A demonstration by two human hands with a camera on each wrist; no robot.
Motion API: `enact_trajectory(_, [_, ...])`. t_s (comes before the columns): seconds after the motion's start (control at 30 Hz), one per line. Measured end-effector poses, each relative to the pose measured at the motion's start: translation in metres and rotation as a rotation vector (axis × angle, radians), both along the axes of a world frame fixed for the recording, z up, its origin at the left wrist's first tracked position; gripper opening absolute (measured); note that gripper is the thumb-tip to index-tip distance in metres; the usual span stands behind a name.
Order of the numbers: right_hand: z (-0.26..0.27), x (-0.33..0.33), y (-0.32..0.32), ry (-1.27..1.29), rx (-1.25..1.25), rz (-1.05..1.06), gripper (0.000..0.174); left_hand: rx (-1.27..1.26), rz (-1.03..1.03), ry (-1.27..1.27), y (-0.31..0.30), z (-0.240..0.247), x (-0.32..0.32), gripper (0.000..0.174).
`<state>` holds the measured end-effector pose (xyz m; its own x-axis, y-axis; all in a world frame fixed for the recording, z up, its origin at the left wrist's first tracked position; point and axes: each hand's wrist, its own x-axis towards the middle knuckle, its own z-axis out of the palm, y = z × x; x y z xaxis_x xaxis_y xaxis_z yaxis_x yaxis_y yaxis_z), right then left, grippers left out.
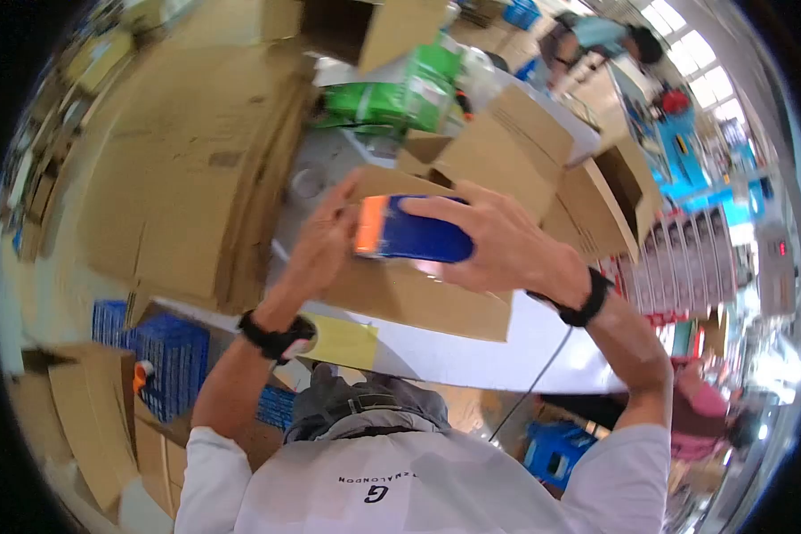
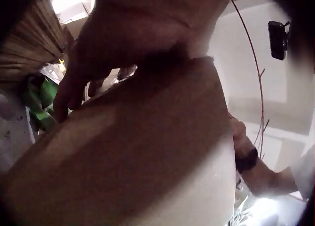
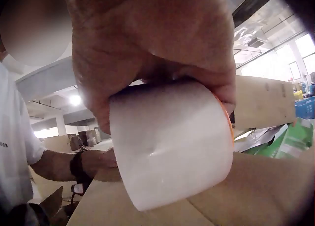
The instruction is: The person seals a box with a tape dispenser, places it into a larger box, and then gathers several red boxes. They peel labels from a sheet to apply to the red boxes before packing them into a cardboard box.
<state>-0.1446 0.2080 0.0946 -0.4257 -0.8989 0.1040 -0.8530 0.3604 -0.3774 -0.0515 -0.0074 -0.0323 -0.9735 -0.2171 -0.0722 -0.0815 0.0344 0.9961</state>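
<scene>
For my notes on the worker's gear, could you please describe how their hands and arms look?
The left hand and right hand wear no gloves. Black bands circle both wrists, and the short sleeves are white.

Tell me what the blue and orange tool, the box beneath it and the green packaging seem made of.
Tool: probably hard plastic, from its smooth, evenly coloured blue shell. Box: matte brown cardboard, judging by its flat panels and straight edges. Green packaging: likely thin plastic film, given its shiny, creased surface.
</scene>
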Motion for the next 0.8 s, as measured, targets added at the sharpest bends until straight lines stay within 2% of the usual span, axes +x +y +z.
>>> enact_trajectory(0.1, [0.001,0.000,0.004,-0.088,0.052,-0.015,0.058,-0.072,-0.059,0.059,-0.010,-0.014,-0.002,0.050])
enact_trajectory(0.17, [-0.002,-0.010,0.010,-0.142,0.006,0.025,0.057,-0.074,-0.073,0.080,-0.010,-0.003,-0.006,0.052])
enact_trajectory(0.27, [0.006,-0.016,0.037,-0.205,0.054,0.088,0.062,-0.110,-0.095,-0.046,-0.009,0.010,-0.002,0.053])
enact_trajectory(0.37, [-0.010,-0.024,0.116,-0.204,-0.134,0.109,0.068,-0.183,-0.100,0.033,-0.008,0.011,-0.002,0.053])
enact_trajectory(0.43, [0.010,-0.018,0.184,-0.156,-0.102,0.044,0.074,-0.281,-0.085,0.085,-0.007,0.006,-0.002,0.054])
enact_trajectory(0.47, [0.009,-0.012,0.222,-0.116,0.017,-0.053,0.077,-0.336,-0.082,0.114,-0.008,0.006,-0.003,0.055])
enact_trajectory(0.5, [0.004,-0.006,0.249,-0.070,0.133,-0.156,0.080,-0.526,-0.085,0.145,-0.010,0.011,-0.005,0.056])
enact_trajectory(0.57, [-0.002,0.003,0.271,-0.025,0.166,-0.205,0.080,-0.913,-0.105,0.209,-0.009,0.025,-0.008,0.057])
enact_trajectory(0.67, [-0.013,0.006,0.277,-0.017,0.198,-0.211,0.080,-1.689,-0.197,0.475,0.033,0.077,-0.006,0.053])
enact_trajectory(0.73, [-0.012,0.003,0.265,-0.036,0.219,-0.202,0.077,-1.450,-0.562,0.765,0.073,0.091,-0.018,0.041])
enact_trajectory(0.8, [-0.003,0.003,0.252,-0.032,0.235,-0.200,0.064,-1.270,-0.943,0.800,0.124,0.100,-0.024,0.046])
